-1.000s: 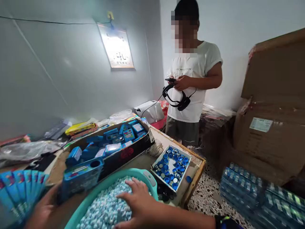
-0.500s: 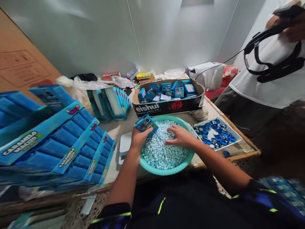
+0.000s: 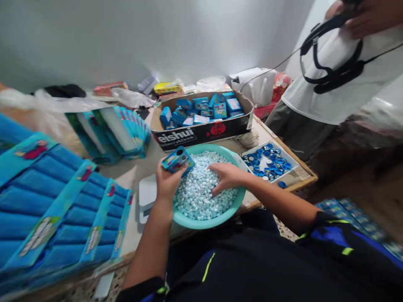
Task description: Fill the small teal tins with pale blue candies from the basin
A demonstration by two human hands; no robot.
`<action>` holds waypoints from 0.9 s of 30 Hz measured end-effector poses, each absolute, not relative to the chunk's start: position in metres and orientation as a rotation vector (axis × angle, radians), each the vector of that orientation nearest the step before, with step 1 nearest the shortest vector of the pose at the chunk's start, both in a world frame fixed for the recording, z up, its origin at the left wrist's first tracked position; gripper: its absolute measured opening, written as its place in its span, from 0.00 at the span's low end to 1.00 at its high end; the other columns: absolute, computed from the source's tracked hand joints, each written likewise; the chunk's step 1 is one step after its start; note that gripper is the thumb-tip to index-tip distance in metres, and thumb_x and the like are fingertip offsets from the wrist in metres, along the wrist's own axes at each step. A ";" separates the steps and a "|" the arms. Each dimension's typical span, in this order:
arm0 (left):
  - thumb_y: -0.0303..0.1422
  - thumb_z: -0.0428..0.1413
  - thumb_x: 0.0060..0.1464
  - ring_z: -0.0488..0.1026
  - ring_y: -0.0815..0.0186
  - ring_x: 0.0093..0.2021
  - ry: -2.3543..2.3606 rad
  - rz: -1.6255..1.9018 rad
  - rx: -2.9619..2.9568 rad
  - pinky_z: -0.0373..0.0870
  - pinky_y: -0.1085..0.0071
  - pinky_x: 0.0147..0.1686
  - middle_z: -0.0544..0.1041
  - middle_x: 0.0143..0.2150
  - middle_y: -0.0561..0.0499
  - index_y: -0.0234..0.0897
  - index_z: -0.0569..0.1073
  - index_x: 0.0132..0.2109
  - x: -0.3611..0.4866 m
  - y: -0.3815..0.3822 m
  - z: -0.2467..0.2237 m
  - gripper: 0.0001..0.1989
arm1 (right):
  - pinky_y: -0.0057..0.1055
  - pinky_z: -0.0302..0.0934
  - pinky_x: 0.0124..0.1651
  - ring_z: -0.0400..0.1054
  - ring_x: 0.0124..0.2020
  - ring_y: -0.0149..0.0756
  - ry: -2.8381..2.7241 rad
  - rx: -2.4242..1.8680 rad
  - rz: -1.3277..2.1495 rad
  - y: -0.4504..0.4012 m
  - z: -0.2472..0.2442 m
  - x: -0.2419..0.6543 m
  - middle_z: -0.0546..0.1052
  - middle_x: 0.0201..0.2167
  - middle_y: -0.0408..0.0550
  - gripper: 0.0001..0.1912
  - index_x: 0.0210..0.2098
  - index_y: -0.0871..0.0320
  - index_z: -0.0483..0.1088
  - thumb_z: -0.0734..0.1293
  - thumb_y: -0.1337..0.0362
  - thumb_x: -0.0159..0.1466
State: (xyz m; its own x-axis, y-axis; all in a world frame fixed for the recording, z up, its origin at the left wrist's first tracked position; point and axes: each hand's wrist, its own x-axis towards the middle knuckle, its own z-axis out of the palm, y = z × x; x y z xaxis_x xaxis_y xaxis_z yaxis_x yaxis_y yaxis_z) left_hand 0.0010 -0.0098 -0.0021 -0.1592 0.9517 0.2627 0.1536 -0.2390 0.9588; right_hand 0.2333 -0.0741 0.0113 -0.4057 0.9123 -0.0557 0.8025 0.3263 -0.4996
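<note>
A small blue printed box is held in my left hand, tilted above the left rim of a turquoise basin. Pale blue and white candies fill the basin. My right hand rests on the candies at the right side, thumb and fingers apart, fingertips touching or slightly sunk among them. Whether any candies are under its fingers cannot be made out. Just left of the basin lies a white device like a scale, partly behind my left forearm.
Behind the basin stands a carton of blue boxes. To the right is a white tray with blue caps. Blue display packs fill the left; folded cartons stand behind. A person stands at right holding a black strap.
The whole view has shifted, so the table things appear further left. My right hand's fingers have drawn a little closer to the candies. My left hand still holds the box.
</note>
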 end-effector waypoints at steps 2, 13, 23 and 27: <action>0.39 0.74 0.36 0.81 0.57 0.40 1.291 1.550 1.454 0.80 0.56 0.49 0.81 0.38 0.52 0.39 0.72 0.47 0.010 -0.013 0.007 0.31 | 0.35 0.65 0.52 0.74 0.53 0.49 -2.367 -1.569 0.668 -0.072 0.013 0.233 0.78 0.53 0.55 0.43 0.59 0.61 0.70 0.82 0.44 0.52; 0.37 0.74 0.44 0.78 0.48 0.57 1.162 1.339 1.561 0.74 0.48 0.62 0.77 0.60 0.45 0.48 0.66 0.66 0.016 -0.031 0.005 0.44 | 0.32 0.64 0.47 0.75 0.51 0.46 -2.360 -1.548 0.651 -0.069 0.015 0.236 0.82 0.48 0.49 0.26 0.54 0.54 0.77 0.79 0.53 0.58; 0.30 0.68 0.42 0.80 0.57 0.44 1.219 1.509 1.281 0.81 0.60 0.50 0.81 0.44 0.53 0.45 0.77 0.51 -0.002 -0.036 0.009 0.26 | 0.33 0.65 0.44 0.77 0.47 0.48 -2.496 -1.629 0.615 -0.062 0.039 0.216 0.83 0.41 0.49 0.28 0.58 0.55 0.77 0.77 0.55 0.60; 0.31 0.67 0.39 0.80 0.57 0.44 1.221 1.587 1.250 0.81 0.60 0.49 0.81 0.41 0.53 0.42 0.76 0.47 0.003 -0.029 0.018 0.24 | 0.34 0.65 0.43 0.76 0.47 0.49 -2.512 -1.642 0.686 -0.061 0.045 0.214 0.83 0.44 0.50 0.24 0.55 0.56 0.79 0.76 0.59 0.60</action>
